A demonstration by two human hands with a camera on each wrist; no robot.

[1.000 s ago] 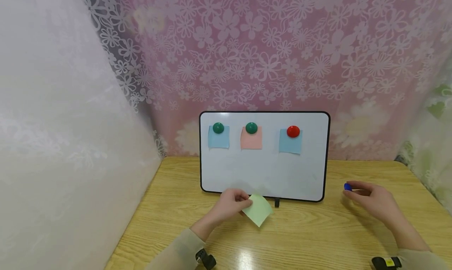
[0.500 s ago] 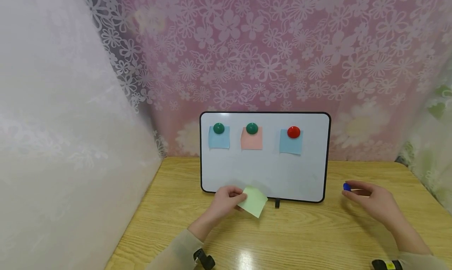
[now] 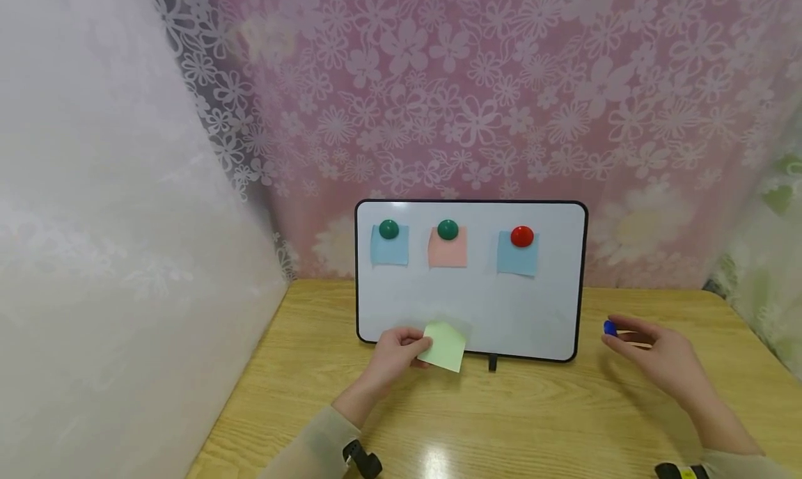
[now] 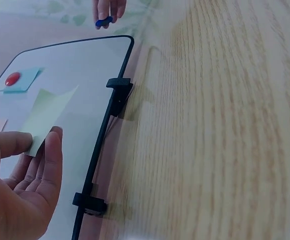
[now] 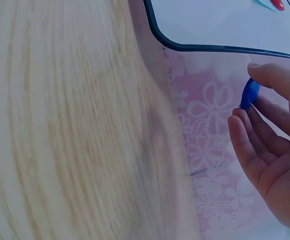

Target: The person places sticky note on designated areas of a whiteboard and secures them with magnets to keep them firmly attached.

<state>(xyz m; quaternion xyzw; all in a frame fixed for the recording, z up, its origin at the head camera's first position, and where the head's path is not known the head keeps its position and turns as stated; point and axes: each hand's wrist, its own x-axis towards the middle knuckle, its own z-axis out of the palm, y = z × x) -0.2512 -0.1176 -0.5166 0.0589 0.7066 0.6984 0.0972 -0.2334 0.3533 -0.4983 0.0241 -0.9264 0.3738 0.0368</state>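
My left hand (image 3: 395,357) pinches the left corner of a pale green sticky note (image 3: 443,347) between thumb and fingers. The note overlaps the lower edge of a whiteboard (image 3: 520,312) in the head view; whether it touches the board I cannot tell. To the right of the board, my right hand (image 3: 664,357) pinches a round blue magnet (image 5: 251,93) by its edges. Across the top of the board hang a blue note (image 3: 390,253) and a pink note (image 3: 447,255), under green magnets (image 3: 447,230), and another blue note (image 3: 517,262) under a red magnet (image 3: 522,237).
The whiteboard leans upright on a wooden table (image 3: 532,416), held by black clip feet (image 4: 90,202) along its bottom edge. A pink floral curtain (image 3: 438,117) hangs behind, and a pale sheet (image 3: 125,256) closes off the left side.
My left hand has moved slightly up and left, raising the green note and turning it flatter toward the board. My right hand has shifted a little left with the blue magnet.
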